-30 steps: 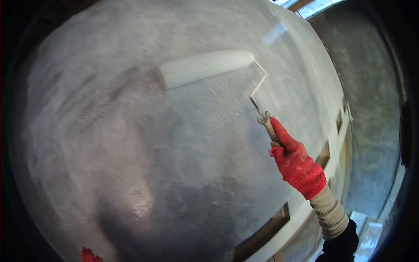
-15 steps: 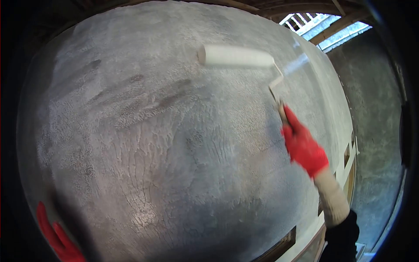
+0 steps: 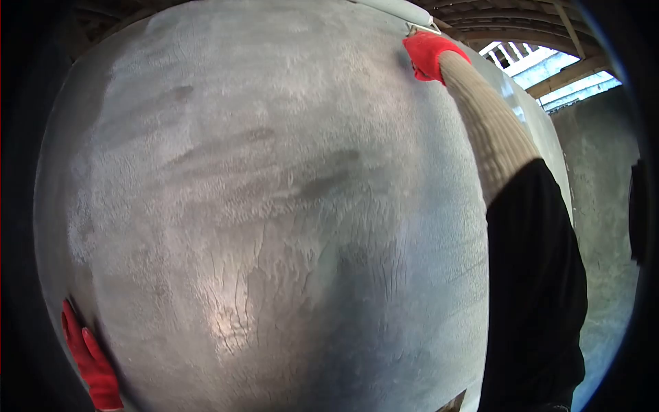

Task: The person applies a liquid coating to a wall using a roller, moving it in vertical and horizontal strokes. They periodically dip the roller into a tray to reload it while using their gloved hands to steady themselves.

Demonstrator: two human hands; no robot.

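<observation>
My right hand point(image 3: 432, 56), in a red glove, is wrapped round the handle of a paint roller point(image 3: 397, 9) at the top edge of the large grey panel point(image 3: 206, 178). The pale roller sleeve is partly cut off by the top of the view. Wet-looking streaks, ridges and darker patches cover the panel's surface. At the lower left, my left hand point(image 3: 91, 360), also red-gloved, lies against the panel's edge with its fingers stretched out and holds nothing.
Wooden roof beams point(image 3: 522, 24) run overhead at the upper right, with a bright opening point(image 3: 563, 79) below them. A grey wall point(image 3: 597, 158) stands to the right. A small dark gap point(image 3: 453, 402) shows at the panel's lower edge.
My right hand has moved the paint roller up from the panel's upper middle to its top edge, with the arm stretched further. My left hand has settled flatter along the left edge.
</observation>
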